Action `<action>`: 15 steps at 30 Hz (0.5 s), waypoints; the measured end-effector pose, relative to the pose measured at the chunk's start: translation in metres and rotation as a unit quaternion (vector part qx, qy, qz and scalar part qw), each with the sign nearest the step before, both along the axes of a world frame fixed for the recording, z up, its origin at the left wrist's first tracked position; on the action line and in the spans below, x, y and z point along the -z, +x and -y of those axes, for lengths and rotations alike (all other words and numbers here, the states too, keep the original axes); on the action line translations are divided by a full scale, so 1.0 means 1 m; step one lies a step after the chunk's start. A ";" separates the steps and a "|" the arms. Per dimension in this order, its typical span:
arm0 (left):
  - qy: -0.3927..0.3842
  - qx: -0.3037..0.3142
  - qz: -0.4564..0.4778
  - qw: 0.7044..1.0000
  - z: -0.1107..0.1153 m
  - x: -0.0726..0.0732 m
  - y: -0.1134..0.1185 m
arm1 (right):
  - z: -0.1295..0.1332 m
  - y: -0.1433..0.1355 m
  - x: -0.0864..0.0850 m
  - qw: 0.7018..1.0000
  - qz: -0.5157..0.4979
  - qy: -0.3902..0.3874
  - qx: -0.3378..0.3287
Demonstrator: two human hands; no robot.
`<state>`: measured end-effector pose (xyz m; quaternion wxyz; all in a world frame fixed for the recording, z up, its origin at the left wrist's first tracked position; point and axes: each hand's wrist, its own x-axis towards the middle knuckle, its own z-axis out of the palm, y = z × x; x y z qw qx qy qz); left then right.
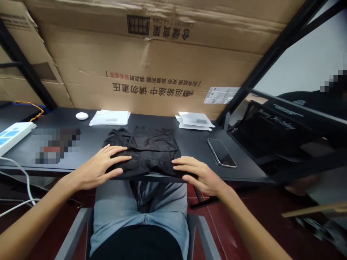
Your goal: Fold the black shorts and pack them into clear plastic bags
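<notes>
A black cloth garment [151,153] lies on the dark desk [195,144] in front of me, partly folded over on itself, with its lower edge at the desk's front edge. My left hand [104,166] rests on the garment's left side, palm down, fingers stretched out and apart; a thin ring is on one finger. On its lower right corner lie the fingertips of my right hand [199,173], also extended and spread. Neither hand grips the cloth. What kind of garment it is cannot be made out.
A smartphone [221,153] lies right of the cloth. Behind are two stacks of white packets, left [110,118] and right [195,121], and a white mouse [81,116]. A power strip [16,135] sits at left. Cardboard [151,54] walls the back. Another person [311,101] is at right.
</notes>
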<state>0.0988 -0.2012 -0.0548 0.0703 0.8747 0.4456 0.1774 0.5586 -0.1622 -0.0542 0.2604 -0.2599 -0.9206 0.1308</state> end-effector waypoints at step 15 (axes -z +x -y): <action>0.087 -0.044 -0.067 0.993 -0.147 -0.074 0.046 | -0.127 -0.032 -0.031 0.991 0.009 0.022 0.135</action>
